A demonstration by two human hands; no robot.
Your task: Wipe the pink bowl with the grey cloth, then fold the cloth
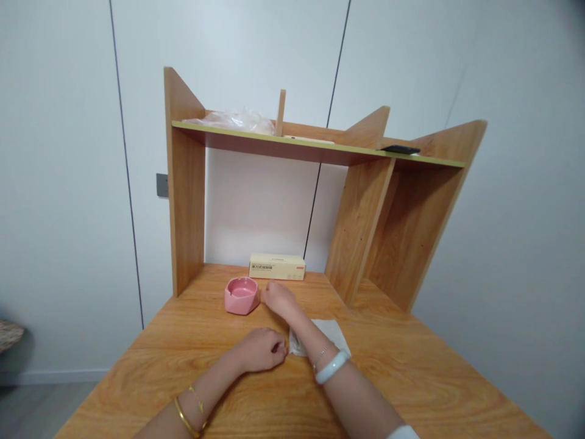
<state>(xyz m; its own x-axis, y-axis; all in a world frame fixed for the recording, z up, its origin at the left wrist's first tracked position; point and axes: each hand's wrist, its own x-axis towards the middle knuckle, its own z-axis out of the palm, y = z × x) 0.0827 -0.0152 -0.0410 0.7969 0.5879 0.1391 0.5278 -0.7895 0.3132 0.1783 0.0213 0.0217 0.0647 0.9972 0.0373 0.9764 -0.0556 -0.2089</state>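
A pink faceted ashtray stands on the wooden desk. Close by its right side is my right hand, with the fingers curled down; whatever they may hold is hidden. My left hand rests lower on the desk, its fingers bent into a loose fist whose contents I cannot make out. A whitish square sheet, paper or cloth, lies flat under my right forearm, which covers its middle. The left hand's fingertips come near the left edge of that sheet.
Behind the ashtray, a long cream box with printed characters sits toward the desk's back. A wooden shelf unit rises from the desk; its upper board bears a clear plastic bag and a flat dark object.
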